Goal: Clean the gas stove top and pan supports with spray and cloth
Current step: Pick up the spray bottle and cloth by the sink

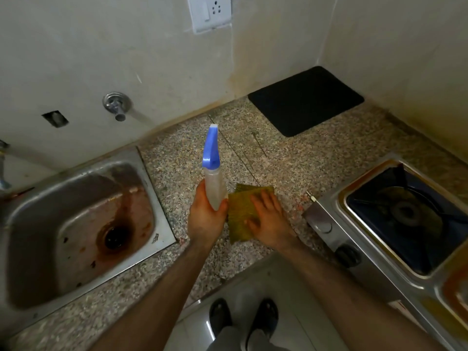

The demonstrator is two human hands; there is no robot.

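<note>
Both my hands are on the cleaning tools at the counter, with the stove waiting off to my right.

My left hand (206, 216) wraps its fingers round the base of the bottle (214, 171), keeping it upright with the blue nozzle pointing away from me, I judge so it is ready to aim. My right hand (267, 220) lies flat, fingers straight, on the cloth (240, 219), which rests on the speckled counter (291, 158) just beside the bottle; I seem to be pressing it down before gathering it up. The stove (387, 252) sits near my right hand, untouched, its dark burner and pan support (407, 211) ringed with orange grime. The sink (78, 224) is to my left, a black mat (306, 100) in the far corner. The bottle shows no label; a small stamp on the sink rim is too blurred to read.
</note>
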